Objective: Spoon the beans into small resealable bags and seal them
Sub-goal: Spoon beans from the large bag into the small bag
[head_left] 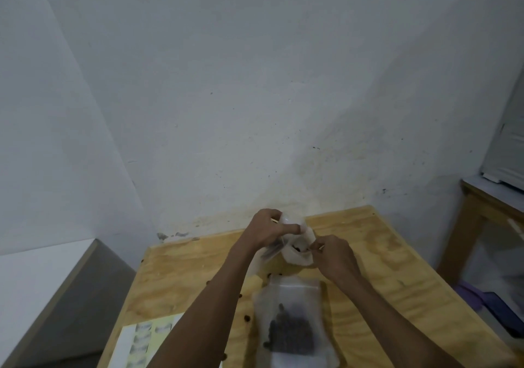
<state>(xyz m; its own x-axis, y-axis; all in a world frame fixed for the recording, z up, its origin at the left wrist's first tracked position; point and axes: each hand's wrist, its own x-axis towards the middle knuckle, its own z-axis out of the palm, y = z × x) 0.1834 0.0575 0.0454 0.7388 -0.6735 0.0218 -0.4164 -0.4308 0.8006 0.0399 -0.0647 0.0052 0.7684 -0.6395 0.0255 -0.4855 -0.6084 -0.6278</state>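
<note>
Above the far part of the plywood table [382, 277] my left hand [268, 230] grips the upper edge of a small clear bag [297, 254] with a few dark beans in it. My right hand [333, 255] pinches the bag's right edge, fingers closed; a thin stick-like handle seems to poke out of that hand, blurred. Nearer to me a larger clear resealable bag [292, 325] lies flat on the table, holding a heap of dark beans. Loose beans [247, 317] are scattered on the wood to its left.
A sheet with pale yellow labels [141, 342] lies at the table's near left. A white-topped surface [42, 282] stands to the left, lower. A wooden shelf unit [482, 211] stands at the right, with purple and blue items [487, 302] beneath. A white wall lies straight behind the table.
</note>
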